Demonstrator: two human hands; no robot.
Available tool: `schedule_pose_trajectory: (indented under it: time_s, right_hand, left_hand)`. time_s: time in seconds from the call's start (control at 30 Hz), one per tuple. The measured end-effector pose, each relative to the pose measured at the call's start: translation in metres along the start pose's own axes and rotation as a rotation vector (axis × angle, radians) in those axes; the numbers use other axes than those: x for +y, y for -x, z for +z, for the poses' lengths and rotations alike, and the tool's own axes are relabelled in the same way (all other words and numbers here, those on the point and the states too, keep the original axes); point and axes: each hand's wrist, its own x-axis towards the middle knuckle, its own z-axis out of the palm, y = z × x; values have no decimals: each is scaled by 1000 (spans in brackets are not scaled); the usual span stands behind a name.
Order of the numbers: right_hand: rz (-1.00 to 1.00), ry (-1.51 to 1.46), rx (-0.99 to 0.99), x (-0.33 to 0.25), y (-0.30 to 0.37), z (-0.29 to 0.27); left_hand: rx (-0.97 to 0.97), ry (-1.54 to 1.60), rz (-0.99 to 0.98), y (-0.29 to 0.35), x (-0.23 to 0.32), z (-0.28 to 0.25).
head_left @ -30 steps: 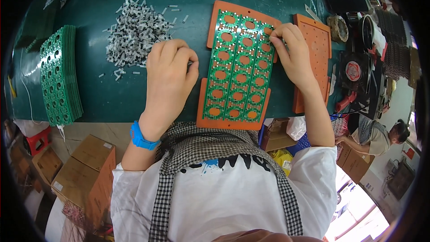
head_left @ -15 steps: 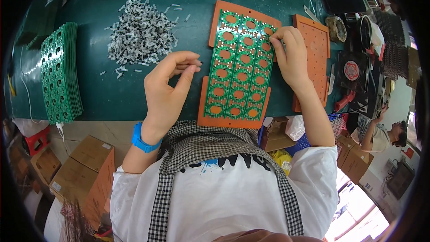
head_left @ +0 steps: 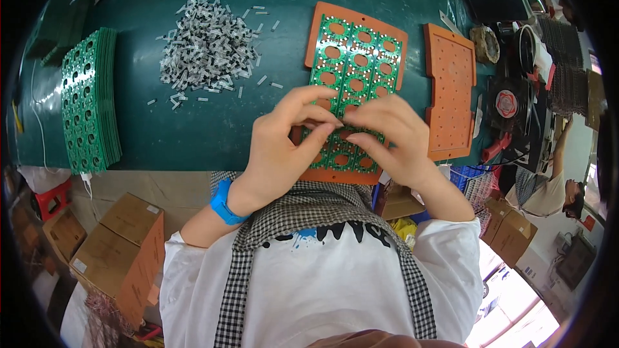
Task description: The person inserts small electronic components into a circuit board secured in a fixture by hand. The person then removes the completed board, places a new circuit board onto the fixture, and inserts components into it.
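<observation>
A green circuit board panel (head_left: 360,60) with rows of oval holes lies in an orange tray (head_left: 322,11). Both my hands hover over its lower middle, fingertips close together. My left hand (head_left: 284,145), a blue band on its wrist, has thumb and fingers pinched; whatever they hold is too small to make out. From the other side my right hand (head_left: 400,142) reaches in, slightly blurred, with a gap between thumb and forefinger. Small clear and dark strip-like parts (head_left: 206,45) form a loose pile left of the panel.
A stack of green panels (head_left: 90,100) stands at the left. Another orange tray (head_left: 451,90) lies right of the work, beside a small fan (head_left: 506,101), red-handled tool (head_left: 496,146) and yellowish block (head_left: 485,43). Cardboard boxes (head_left: 109,245) sit below the table. Another person (head_left: 548,183) is far right.
My right hand has left the panel's upper right edge and come down to its middle. My left hand has moved right to meet it over the panel.
</observation>
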Motion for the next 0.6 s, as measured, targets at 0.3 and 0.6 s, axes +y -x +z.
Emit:
schedule_pose_trajectory:
  time_s: [0.3,0.6]
  right_hand:
    - [291,114,4,34,2,-26]
    - [352,114,33,55,6,-25]
  left_hand:
    - [106,-827,259,-18,-1,-29]
    - [77,-1041,227,-24,-15,-41]
